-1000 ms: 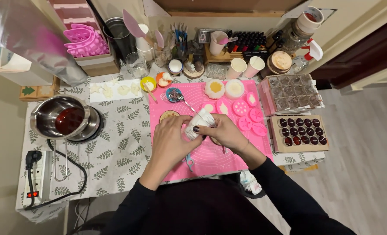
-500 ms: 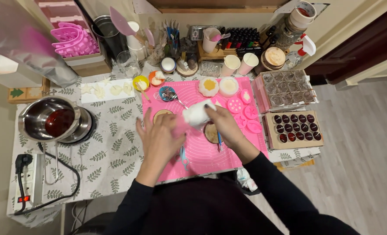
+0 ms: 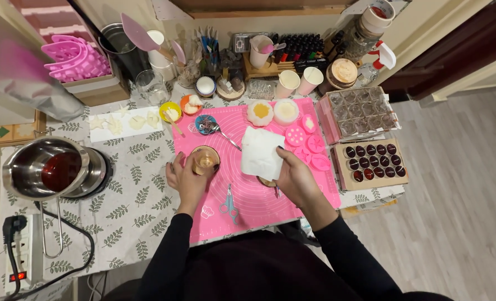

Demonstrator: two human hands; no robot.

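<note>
Pink silicone mat (image 3: pixel 259 195) under both hands. Left hand (image 3: pixel 185 177) at nine o'clock, fingers cupped around small amber-filled glass cup (image 3: pixel 205 160). Right hand (image 3: pixel 295 178) at three o'clock, pinching white paper towel (image 3: pixel 261 153). Small scissors (image 3: pixel 229 202) lying at six o'clock, untouched.

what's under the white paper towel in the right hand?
The white paper towel in the right hand overlies the pink silicone mat. A small round brownish object peeks out at its lower edge; the rest is covered.
</note>
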